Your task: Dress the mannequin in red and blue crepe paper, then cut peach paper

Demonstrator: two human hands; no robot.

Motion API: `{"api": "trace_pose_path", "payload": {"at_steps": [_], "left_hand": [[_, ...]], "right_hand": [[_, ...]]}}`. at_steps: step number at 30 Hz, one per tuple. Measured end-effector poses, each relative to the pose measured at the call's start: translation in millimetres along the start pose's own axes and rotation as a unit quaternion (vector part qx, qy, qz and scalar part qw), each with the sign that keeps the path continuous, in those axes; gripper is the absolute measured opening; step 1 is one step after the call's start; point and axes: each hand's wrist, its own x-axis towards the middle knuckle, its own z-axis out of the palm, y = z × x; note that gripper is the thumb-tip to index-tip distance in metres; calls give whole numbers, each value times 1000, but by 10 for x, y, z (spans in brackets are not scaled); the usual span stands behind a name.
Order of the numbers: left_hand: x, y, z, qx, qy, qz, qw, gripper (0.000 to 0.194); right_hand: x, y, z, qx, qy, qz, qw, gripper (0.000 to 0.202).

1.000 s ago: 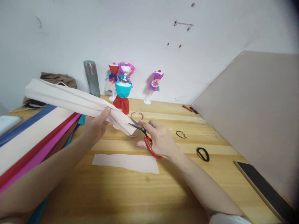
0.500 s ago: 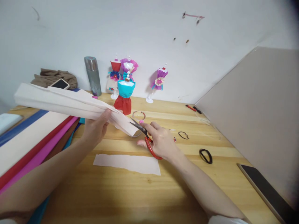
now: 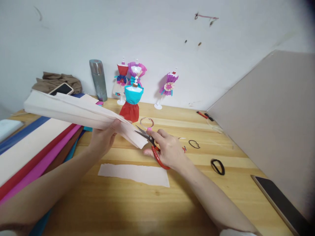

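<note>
My left hand (image 3: 104, 136) grips a long folded sheet of white crepe-like paper (image 3: 66, 111), thumb on top, holding it up above the table. In my right hand (image 3: 168, 147) is a pair of scissors (image 3: 154, 144) with red handles and dark blades. The blades are parted and reach over the right end of the paper; whether they touch it I cannot tell. Below, a separate strip of white paper (image 3: 135, 174) with a wavy edge lies flat on the wooden table (image 3: 147, 209).
Rolls of coloured paper (image 3: 49, 147) lie at left. Behind stand a thermos (image 3: 98, 80) and several small dress forms, one in turquoise and red (image 3: 133, 98). To the right are a black hair tie (image 3: 218, 167), a thin black band (image 3: 194, 144) and a dark phone-like slab (image 3: 278, 200).
My left hand and the folded paper have shifted slightly right and down, so the paper's end reaches closer to the scissors. The blades remain parted.
</note>
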Motion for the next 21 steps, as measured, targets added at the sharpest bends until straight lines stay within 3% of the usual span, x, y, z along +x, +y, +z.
{"api": "trace_pose_path", "payload": {"at_steps": [11,21], "left_hand": [[7,-50,-36,1,6,3,1000,19],[5,-42,-32,-4,13,-3,1000,25]], "right_hand": [[13,0,72,-24,55,-22,998,73],[8,-11,33,28,21,-9,999,72]]}}
